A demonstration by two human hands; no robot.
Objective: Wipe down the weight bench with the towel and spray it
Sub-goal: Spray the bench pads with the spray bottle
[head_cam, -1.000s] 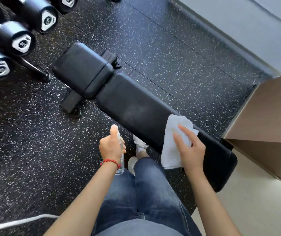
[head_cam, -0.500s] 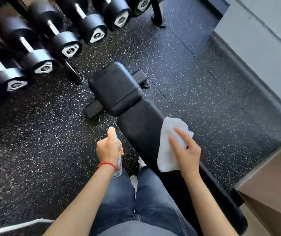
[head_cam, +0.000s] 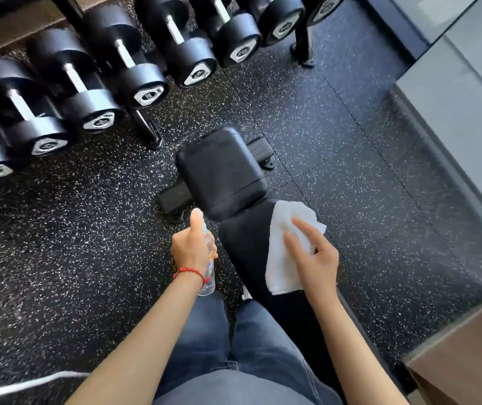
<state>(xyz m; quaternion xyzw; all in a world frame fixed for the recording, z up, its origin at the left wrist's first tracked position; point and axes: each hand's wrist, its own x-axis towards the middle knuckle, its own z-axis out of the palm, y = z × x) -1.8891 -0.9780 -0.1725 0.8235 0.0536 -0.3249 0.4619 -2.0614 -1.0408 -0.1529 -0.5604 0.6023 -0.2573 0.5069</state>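
White towel [head_cam: 285, 252] pressed on bench [head_cam: 245, 241] by flat right hand [head_cam: 317, 263] — left hand [head_cam: 190, 249] grips bottle [head_cam: 209, 276].

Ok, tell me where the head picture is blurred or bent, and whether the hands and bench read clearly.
Head view: motion blur smears the speckled floor and wall at right; wide-angle bending curves the dumbbells at top left. The left hand on the spray bottle, the right hand on the towel and the bench read fairly sharp, in soft even light.
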